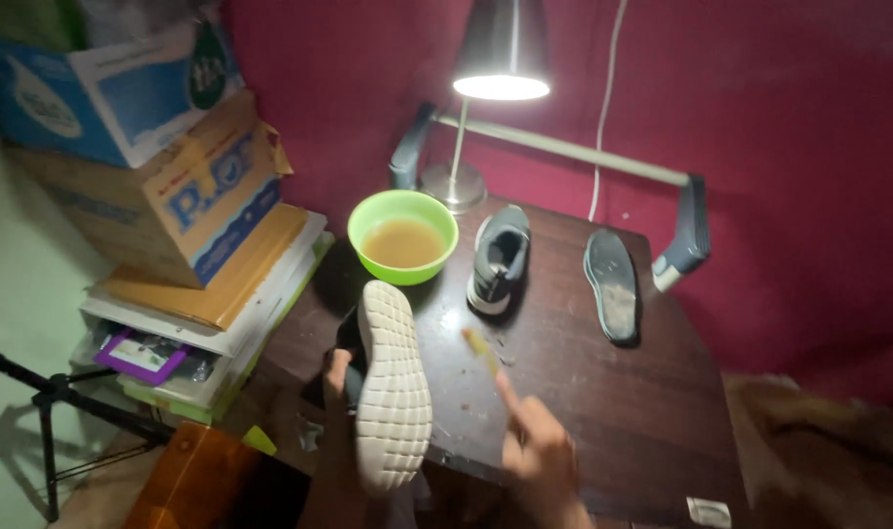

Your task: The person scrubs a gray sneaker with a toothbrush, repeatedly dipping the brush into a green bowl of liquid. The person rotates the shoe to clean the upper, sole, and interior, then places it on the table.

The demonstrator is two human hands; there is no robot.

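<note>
Left hand (337, 387) clamping sneaker (392, 397) sole-up: light, flexible, rubber grippy; holding midfoot best. Right hand (536, 453) pinching small brush (481, 351) beside it, hands apart.

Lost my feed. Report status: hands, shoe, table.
Left hand grips shoe, pale sole up. Right hand holds small brush, blurred, beside sole. Green bowl of murky water, second shoe, insole behind on table.
</note>
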